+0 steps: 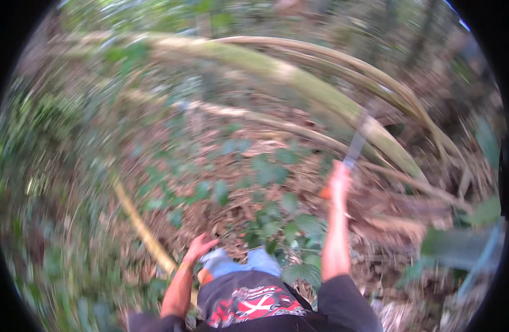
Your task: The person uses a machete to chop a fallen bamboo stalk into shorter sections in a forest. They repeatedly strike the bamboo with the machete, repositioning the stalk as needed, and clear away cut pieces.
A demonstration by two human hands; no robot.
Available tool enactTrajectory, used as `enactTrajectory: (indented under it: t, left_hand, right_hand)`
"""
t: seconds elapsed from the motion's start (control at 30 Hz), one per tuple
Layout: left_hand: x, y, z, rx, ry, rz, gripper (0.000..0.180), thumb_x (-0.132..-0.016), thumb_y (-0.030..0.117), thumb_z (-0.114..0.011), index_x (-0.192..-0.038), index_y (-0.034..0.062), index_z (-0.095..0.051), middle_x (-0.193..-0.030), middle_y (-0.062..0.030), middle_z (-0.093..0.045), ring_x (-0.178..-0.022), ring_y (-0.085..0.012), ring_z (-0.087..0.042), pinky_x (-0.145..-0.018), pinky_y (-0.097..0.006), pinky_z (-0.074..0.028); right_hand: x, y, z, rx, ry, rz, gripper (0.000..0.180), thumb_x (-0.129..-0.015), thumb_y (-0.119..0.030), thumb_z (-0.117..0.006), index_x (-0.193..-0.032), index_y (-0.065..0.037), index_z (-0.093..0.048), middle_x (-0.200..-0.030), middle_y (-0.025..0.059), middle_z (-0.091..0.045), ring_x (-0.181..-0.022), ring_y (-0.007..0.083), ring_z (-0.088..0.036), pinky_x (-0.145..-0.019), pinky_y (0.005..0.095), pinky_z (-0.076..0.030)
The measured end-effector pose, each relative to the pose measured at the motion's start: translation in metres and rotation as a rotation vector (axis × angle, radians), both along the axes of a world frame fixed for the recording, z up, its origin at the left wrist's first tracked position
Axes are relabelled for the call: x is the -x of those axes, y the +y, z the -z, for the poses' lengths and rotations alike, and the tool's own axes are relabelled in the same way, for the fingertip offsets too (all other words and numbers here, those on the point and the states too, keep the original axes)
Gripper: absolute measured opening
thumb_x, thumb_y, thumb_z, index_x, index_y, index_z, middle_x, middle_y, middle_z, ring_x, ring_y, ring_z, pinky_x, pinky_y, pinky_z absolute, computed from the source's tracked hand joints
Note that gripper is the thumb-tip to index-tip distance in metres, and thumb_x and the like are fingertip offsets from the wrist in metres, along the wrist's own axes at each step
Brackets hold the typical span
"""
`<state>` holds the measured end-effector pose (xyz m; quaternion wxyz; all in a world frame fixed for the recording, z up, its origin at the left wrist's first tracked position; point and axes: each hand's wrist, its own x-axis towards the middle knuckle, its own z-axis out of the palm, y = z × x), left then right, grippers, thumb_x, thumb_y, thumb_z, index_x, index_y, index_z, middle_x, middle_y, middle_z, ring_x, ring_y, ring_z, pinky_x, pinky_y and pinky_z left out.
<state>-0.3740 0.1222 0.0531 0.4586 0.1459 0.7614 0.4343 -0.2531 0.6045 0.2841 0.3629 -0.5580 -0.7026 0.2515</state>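
My right hand (340, 178) is stretched forward and closed around the handle of a machete (358, 141). A bit of orange handle shows at the near side of the fist, and the long grey blade points up and away. In the picture the blade's far end overlaps a thick, greenish, leaning trunk (320, 91); whether they touch I cannot tell. My left hand (199, 247) hangs low beside my left thigh, its thumb and fingers apart, with nothing visible in it. Motion blurs both hands somewhat.
Thinner bent stems (398, 91) arch behind the trunk, and a slim pole (271, 123) crosses on the near side. A yellowish stalk (138, 221) slants at my left. Leafy plants (271, 221) grow ahead of my legs over dry leaf litter. A broad green leaf (459, 249) is at the right.
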Motion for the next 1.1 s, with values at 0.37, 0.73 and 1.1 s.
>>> enactTrajectory:
  t: [0.37, 0.73, 1.1]
  left_hand:
    - [-0.003, -0.013, -0.013, 0.067, 0.216, 0.042, 0.078, -0.080, 0.062, -0.070, -0.130, 0.0037, -0.059, -0.115, -0.0197, -0.070, -0.109, -0.0355, -0.066, -0.095, -0.042, -0.052]
    - [-0.025, -0.026, -0.012, 0.066, 0.035, -0.036, 0.078, -0.080, 0.057, -0.073, -0.129, -0.0016, -0.059, -0.119, -0.0217, -0.069, -0.113, -0.0333, -0.066, -0.100, -0.040, -0.050]
    - [0.003, 0.004, -0.019, -0.010, 0.060, 0.039, 0.065, -0.085, 0.046, -0.076, -0.128, -0.0006, -0.060, -0.120, -0.0195, -0.068, -0.113, -0.0283, -0.066, -0.097, -0.038, -0.053]
  right_hand:
    - [-0.037, 0.122, -0.264, -0.489, 0.910, -0.618, 0.031, -0.090, -0.024, -0.046, -0.067, -0.005, -0.054, -0.068, 0.0071, -0.054, -0.064, 0.0211, -0.056, -0.066, 0.0364, -0.051]
    - [-0.030, 0.027, 0.084, 0.473, 0.580, -0.119, 0.041, -0.090, -0.039, -0.071, -0.068, -0.016, -0.045, -0.055, -0.0035, -0.040, -0.044, 0.0096, -0.041, -0.040, 0.0270, -0.035]
    - [-0.043, -0.048, 0.073, 0.525, 0.499, -0.045, 0.038, -0.089, -0.036, -0.075, -0.071, -0.013, -0.050, -0.056, -0.0023, -0.046, -0.044, 0.0101, -0.046, -0.040, 0.0284, -0.039]
